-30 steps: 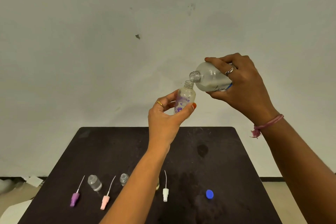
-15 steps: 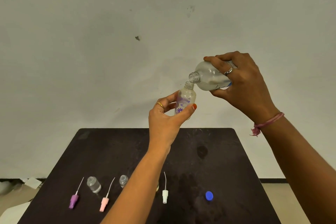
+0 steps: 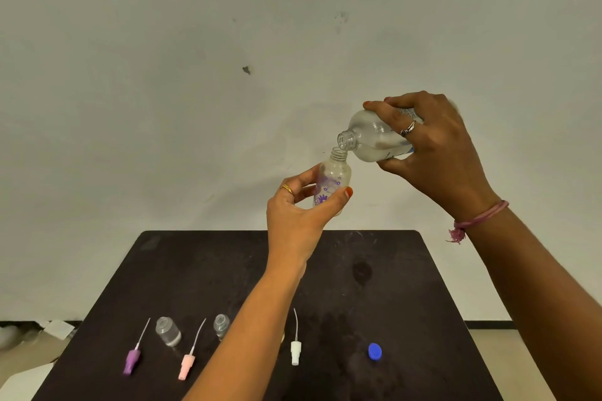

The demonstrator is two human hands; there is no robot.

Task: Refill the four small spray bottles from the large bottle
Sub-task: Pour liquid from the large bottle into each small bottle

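Note:
My left hand [image 3: 298,210] grips a small clear bottle with purple flowers [image 3: 332,181], upright and uncapped, above the far end of the dark table [image 3: 407,270]. My right hand [image 3: 433,146] holds the large clear bottle [image 3: 371,138] tilted on its side, its open mouth just over the small bottle's neck. Two more small open bottles [image 3: 167,330] [image 3: 221,325] stand near the table's front; my left forearm partly covers the second. A purple spray head [image 3: 132,360], a pink spray head [image 3: 187,365] and a white spray head [image 3: 295,352] lie beside them.
A blue cap [image 3: 374,352] lies on the table at the front right. A pale wall rises right behind the table. Paper scraps [image 3: 58,329] lie on the floor at the left.
The large bottle has tipped a little further, its base rising, with its mouth staying over the small bottle's neck. Both hands remain roughly where they were.

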